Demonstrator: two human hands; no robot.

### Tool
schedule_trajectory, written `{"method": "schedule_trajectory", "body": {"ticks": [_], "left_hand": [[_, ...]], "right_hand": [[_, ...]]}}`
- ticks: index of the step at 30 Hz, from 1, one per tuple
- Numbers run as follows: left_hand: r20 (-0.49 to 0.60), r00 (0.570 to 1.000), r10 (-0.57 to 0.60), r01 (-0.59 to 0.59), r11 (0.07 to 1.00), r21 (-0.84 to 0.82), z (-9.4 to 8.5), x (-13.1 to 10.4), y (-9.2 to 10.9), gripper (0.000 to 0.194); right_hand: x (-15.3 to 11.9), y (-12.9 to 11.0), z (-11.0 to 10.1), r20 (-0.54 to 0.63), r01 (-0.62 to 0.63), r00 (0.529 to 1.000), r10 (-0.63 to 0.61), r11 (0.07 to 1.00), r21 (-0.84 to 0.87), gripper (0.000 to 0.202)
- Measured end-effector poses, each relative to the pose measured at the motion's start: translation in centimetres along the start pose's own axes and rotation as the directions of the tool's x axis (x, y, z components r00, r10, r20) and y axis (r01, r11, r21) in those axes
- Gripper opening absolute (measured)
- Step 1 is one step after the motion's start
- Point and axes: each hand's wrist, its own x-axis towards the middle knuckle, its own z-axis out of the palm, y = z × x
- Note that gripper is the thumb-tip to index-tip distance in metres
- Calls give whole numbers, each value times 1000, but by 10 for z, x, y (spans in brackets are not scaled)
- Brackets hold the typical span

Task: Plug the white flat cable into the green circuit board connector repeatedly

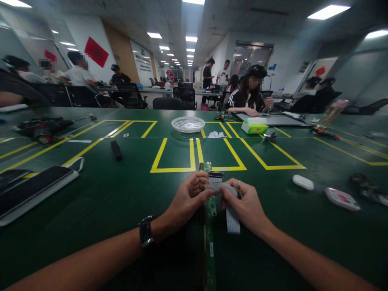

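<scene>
- Clock is centred on the hands, 12 pointing away from me.
- Ribbon cable [233,220]: flat, grey, up between both hands, crossing over the board. Dark-tipped end [216,175] points to 12; from there the strip bends across toward 3, and its tail hangs toward 6.
- Left hand [188,199]: thumb and fingertips pinching the cable just below that dark tip.
- Right hand [249,205]: thumb and index pinching the cable at the bend.
- Circuit board [209,234]: long narrow strip under the hands, long axis 12 to 6, just left of the tail.
- White basket [188,130]: near 11, round, upright. I can't be sure if the dark spots in its floor are holes or small parts.
- Lime-green box [254,129]: at 1, white on top.
- White case [303,182]: at 3, closed.
</scene>
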Motion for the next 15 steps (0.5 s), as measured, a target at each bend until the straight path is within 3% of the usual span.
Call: {"method": "schedule_trajectory", "body": {"ticks": [4, 8, 10, 12, 15], "left_hand": [[-88, 991, 97, -60, 933, 354, -16, -20, 14, 20], [-131, 959, 250, -79, 683, 726, -54, -47, 44, 11], [-119, 942, 315, -51, 482, 875, -84, -63, 63, 8], [-28, 938, 345, -41, 190, 981, -119, -81, 82, 7], [52, 963, 264, 0, -193, 981, -166, -107, 101, 6]], "right_hand": [[2, 0, -3, 6, 16, 1000, -16, 997, -76, 29], [4, 3, -6, -1, 15, 1000, -15, 982, -188, 31], [5, 4, -7, 3, 35, 999, -35, 971, -236, 32], [6, 4, -8, 13, 68, 998, -67, 959, -275, 33], [7, 5, -8, 31, 102, 995, -98, 943, -315, 34]]}}
